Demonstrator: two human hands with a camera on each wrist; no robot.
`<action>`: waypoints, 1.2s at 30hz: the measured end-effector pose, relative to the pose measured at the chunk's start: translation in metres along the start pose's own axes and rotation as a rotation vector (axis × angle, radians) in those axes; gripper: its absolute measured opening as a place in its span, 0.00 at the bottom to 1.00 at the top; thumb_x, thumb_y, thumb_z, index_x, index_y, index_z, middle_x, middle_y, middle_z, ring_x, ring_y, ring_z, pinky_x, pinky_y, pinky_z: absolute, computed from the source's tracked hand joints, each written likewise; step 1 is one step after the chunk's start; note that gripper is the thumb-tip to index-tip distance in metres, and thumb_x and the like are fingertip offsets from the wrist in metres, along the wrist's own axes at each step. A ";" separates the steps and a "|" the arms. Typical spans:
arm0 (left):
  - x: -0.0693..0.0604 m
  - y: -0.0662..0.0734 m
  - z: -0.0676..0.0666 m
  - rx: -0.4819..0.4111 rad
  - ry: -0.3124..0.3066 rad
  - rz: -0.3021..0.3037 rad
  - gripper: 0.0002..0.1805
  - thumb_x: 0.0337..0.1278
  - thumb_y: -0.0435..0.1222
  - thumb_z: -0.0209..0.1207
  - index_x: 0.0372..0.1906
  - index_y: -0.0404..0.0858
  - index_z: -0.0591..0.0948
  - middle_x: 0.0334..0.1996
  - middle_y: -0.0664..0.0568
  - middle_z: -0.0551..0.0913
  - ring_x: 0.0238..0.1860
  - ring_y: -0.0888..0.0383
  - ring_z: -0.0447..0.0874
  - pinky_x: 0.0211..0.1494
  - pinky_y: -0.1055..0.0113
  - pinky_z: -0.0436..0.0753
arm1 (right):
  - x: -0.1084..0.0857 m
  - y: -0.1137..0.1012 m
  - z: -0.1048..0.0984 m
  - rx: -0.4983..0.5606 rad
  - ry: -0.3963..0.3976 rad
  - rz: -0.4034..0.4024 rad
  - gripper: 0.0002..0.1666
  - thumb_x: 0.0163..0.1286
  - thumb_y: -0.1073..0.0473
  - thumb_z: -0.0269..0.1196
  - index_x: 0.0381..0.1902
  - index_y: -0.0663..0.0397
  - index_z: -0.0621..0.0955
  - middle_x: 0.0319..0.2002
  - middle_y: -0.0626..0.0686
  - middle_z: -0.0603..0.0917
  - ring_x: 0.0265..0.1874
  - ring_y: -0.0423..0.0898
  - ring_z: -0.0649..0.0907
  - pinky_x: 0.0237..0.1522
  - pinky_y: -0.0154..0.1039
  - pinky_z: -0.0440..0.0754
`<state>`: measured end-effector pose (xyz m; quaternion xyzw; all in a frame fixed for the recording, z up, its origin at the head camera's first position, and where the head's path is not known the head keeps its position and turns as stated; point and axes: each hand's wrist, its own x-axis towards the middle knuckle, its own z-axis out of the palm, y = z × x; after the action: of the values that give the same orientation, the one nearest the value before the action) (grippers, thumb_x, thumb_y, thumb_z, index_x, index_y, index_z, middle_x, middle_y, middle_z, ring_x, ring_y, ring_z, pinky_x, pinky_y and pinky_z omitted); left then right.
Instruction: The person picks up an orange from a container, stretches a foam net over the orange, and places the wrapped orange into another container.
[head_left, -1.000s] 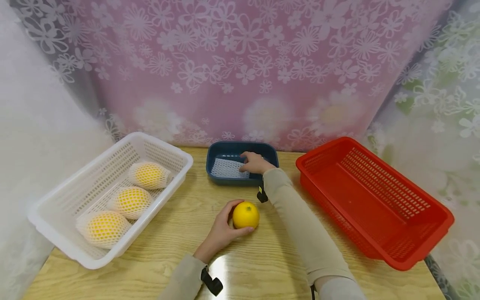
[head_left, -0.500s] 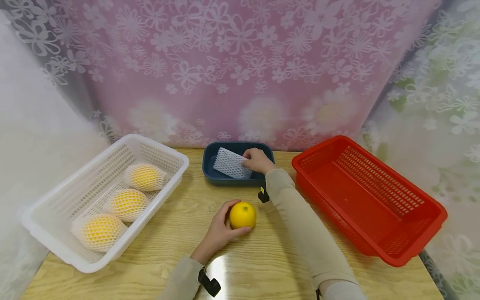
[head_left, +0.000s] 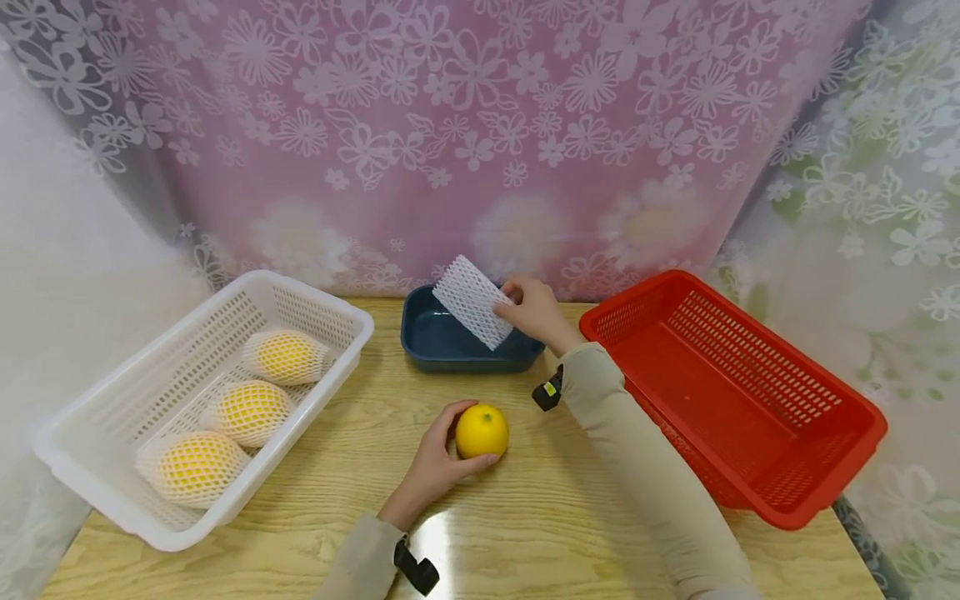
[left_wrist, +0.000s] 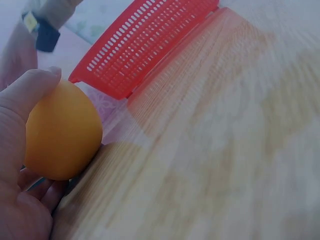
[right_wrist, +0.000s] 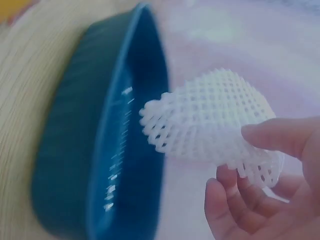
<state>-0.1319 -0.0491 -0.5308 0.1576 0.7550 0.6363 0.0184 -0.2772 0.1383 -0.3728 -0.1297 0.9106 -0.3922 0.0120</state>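
On the wooden table, my left hand curls its thumb and fingers round a yellow orange. The left wrist view shows the thumb over the orange and fingers beneath it. Farther back, my right hand pinches one end of a flat white foam net sleeve, tilted above the dark blue tray. In the right wrist view, the thumb presses on the foam net sleeve, with the blue tray beside it.
A white basket at left holds three yellow fruits in foam nets, one of them a netted fruit. At right stands a red basket with nothing in it. A pink floral curtain hangs behind.
My right hand has taken hold of the foam net sleeve and lifted it up out of the blue tray. The left hand stays on the orange.
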 end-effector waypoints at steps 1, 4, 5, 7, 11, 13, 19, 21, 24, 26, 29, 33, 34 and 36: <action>0.000 0.000 0.000 0.002 0.000 0.000 0.42 0.44 0.41 0.77 0.67 0.47 0.70 0.61 0.60 0.75 0.60 0.61 0.73 0.66 0.56 0.71 | -0.005 -0.004 -0.003 0.024 0.011 0.001 0.11 0.67 0.58 0.66 0.43 0.58 0.79 0.31 0.55 0.77 0.29 0.51 0.75 0.32 0.41 0.76; 0.000 0.000 0.000 0.003 -0.001 0.001 0.42 0.44 0.41 0.77 0.67 0.47 0.70 0.61 0.60 0.74 0.60 0.61 0.73 0.66 0.56 0.71 | -0.020 -0.012 -0.011 0.109 0.043 0.002 0.12 0.67 0.57 0.66 0.44 0.57 0.78 0.34 0.56 0.79 0.29 0.51 0.78 0.32 0.41 0.81; 0.000 0.000 0.000 0.003 -0.001 0.000 0.42 0.44 0.41 0.77 0.67 0.47 0.70 0.61 0.60 0.74 0.60 0.61 0.73 0.66 0.56 0.71 | -0.026 -0.015 -0.013 0.140 0.051 0.000 0.12 0.67 0.57 0.66 0.44 0.57 0.78 0.35 0.56 0.80 0.30 0.51 0.78 0.32 0.41 0.82; -0.001 0.000 0.000 0.000 0.002 -0.001 0.43 0.44 0.41 0.77 0.68 0.45 0.70 0.61 0.60 0.74 0.60 0.60 0.73 0.66 0.55 0.71 | -0.037 -0.019 -0.016 0.210 0.066 -0.015 0.12 0.67 0.58 0.66 0.45 0.57 0.77 0.37 0.57 0.80 0.30 0.52 0.79 0.33 0.43 0.84; -0.001 0.001 -0.001 -0.003 0.008 0.008 0.44 0.44 0.41 0.77 0.68 0.41 0.70 0.61 0.59 0.75 0.60 0.60 0.73 0.66 0.55 0.71 | -0.062 -0.026 -0.020 0.306 0.107 -0.075 0.13 0.68 0.59 0.66 0.44 0.58 0.77 0.39 0.57 0.82 0.29 0.53 0.78 0.32 0.41 0.84; -0.001 0.000 -0.001 0.000 0.008 0.018 0.44 0.44 0.42 0.77 0.68 0.40 0.70 0.61 0.59 0.75 0.61 0.60 0.73 0.66 0.55 0.70 | -0.075 -0.027 -0.020 0.331 0.129 -0.108 0.12 0.68 0.59 0.66 0.44 0.58 0.77 0.39 0.57 0.82 0.29 0.53 0.79 0.33 0.40 0.83; -0.002 -0.002 0.000 0.004 0.014 0.036 0.45 0.45 0.42 0.77 0.69 0.39 0.68 0.62 0.56 0.74 0.61 0.57 0.74 0.66 0.55 0.71 | -0.109 -0.019 -0.012 0.421 0.180 -0.144 0.12 0.68 0.62 0.66 0.45 0.59 0.76 0.42 0.56 0.81 0.38 0.50 0.80 0.39 0.34 0.83; -0.003 -0.001 0.001 -0.002 0.017 0.029 0.45 0.45 0.40 0.77 0.69 0.39 0.68 0.62 0.55 0.74 0.61 0.56 0.74 0.66 0.56 0.71 | -0.118 -0.014 -0.005 0.482 0.193 -0.147 0.12 0.67 0.66 0.66 0.45 0.63 0.75 0.43 0.57 0.79 0.41 0.51 0.80 0.41 0.34 0.83; -0.004 0.000 0.001 -0.002 0.021 0.013 0.45 0.46 0.37 0.76 0.70 0.39 0.67 0.63 0.54 0.74 0.61 0.56 0.74 0.66 0.58 0.71 | -0.130 -0.005 0.008 0.581 0.196 -0.156 0.14 0.64 0.72 0.64 0.46 0.68 0.74 0.45 0.59 0.78 0.43 0.51 0.79 0.42 0.35 0.84; -0.004 0.002 0.002 -0.003 0.022 0.010 0.44 0.47 0.34 0.75 0.70 0.39 0.66 0.63 0.52 0.73 0.61 0.55 0.73 0.66 0.60 0.71 | -0.136 0.000 0.017 0.635 0.186 -0.157 0.15 0.63 0.75 0.64 0.46 0.69 0.73 0.46 0.59 0.77 0.44 0.51 0.79 0.42 0.36 0.84; -0.006 0.011 0.000 -0.021 0.015 0.060 0.40 0.52 0.30 0.71 0.69 0.36 0.66 0.63 0.46 0.73 0.62 0.52 0.73 0.66 0.63 0.70 | -0.144 0.007 0.030 0.667 0.170 -0.163 0.16 0.61 0.77 0.64 0.47 0.69 0.74 0.46 0.57 0.77 0.43 0.48 0.79 0.43 0.36 0.84; -0.009 0.024 -0.004 -0.088 0.005 0.225 0.31 0.60 0.23 0.60 0.67 0.27 0.65 0.63 0.34 0.71 0.63 0.44 0.70 0.68 0.65 0.66 | -0.149 0.015 0.043 0.696 0.173 -0.200 0.16 0.58 0.80 0.65 0.43 0.72 0.75 0.43 0.53 0.80 0.41 0.45 0.80 0.41 0.33 0.83; -0.009 0.026 -0.005 -0.101 0.008 0.274 0.29 0.61 0.21 0.57 0.66 0.24 0.65 0.62 0.31 0.71 0.64 0.43 0.69 0.69 0.65 0.64 | -0.150 0.016 0.045 0.708 0.173 -0.216 0.15 0.57 0.81 0.64 0.42 0.72 0.75 0.41 0.53 0.80 0.41 0.44 0.80 0.41 0.33 0.83; -0.008 0.024 -0.007 -0.104 0.026 0.358 0.27 0.62 0.19 0.53 0.66 0.23 0.66 0.62 0.30 0.70 0.66 0.41 0.66 0.71 0.65 0.61 | -0.152 0.019 0.050 0.743 0.169 -0.250 0.13 0.57 0.82 0.62 0.39 0.74 0.75 0.39 0.55 0.81 0.41 0.46 0.80 0.42 0.33 0.83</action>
<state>-0.1206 -0.0546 -0.5079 0.2799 0.6811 0.6697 -0.0969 -0.1288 0.1531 -0.4331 -0.1933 0.6818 -0.7026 -0.0648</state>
